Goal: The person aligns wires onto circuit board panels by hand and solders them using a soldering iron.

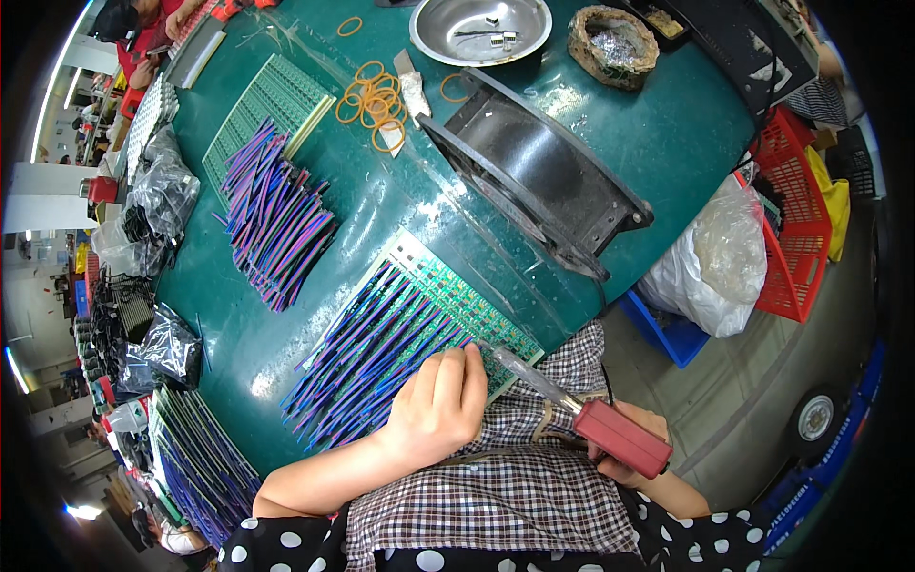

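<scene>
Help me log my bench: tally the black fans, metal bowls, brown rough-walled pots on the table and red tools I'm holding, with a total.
Black fan: 1
Metal bowl: 1
Brown rough-walled pot: 1
Held red tool: 1
Total: 4

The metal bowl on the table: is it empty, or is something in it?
Not empty: a few small pieces lie inside the metal bowl.

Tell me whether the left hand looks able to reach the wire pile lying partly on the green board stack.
Probably yes: between the left hand and the wire pile seem to lie only low wires, a circuit board and bare tabletop, nothing tall.
</scene>
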Available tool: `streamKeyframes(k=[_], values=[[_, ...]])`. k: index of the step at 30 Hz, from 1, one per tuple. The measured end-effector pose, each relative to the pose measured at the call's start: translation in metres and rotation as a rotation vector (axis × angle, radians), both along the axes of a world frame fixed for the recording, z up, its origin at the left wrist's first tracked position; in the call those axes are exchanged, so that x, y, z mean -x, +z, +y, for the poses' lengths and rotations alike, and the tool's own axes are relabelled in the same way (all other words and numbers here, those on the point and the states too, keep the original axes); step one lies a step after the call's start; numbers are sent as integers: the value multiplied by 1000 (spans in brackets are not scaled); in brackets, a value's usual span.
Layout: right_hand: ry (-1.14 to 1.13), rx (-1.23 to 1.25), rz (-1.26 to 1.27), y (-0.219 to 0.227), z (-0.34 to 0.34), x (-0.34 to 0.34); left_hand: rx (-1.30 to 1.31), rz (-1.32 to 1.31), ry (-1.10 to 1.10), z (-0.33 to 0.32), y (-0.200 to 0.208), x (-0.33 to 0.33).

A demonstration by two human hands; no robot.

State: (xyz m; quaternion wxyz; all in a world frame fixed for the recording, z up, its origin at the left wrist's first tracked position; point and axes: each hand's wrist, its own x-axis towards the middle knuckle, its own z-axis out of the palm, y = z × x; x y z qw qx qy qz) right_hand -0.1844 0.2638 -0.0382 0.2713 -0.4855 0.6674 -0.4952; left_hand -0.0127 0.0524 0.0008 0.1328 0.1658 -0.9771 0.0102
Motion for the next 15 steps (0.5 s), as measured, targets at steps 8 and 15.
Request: streamKeyframes(k=[8,15], values=[[-5,60,-211,-7,18,-3,137,-64,-48,1,0,2],[70,126,112,-2,6,7,151,-63,-76,-1,1,2]])
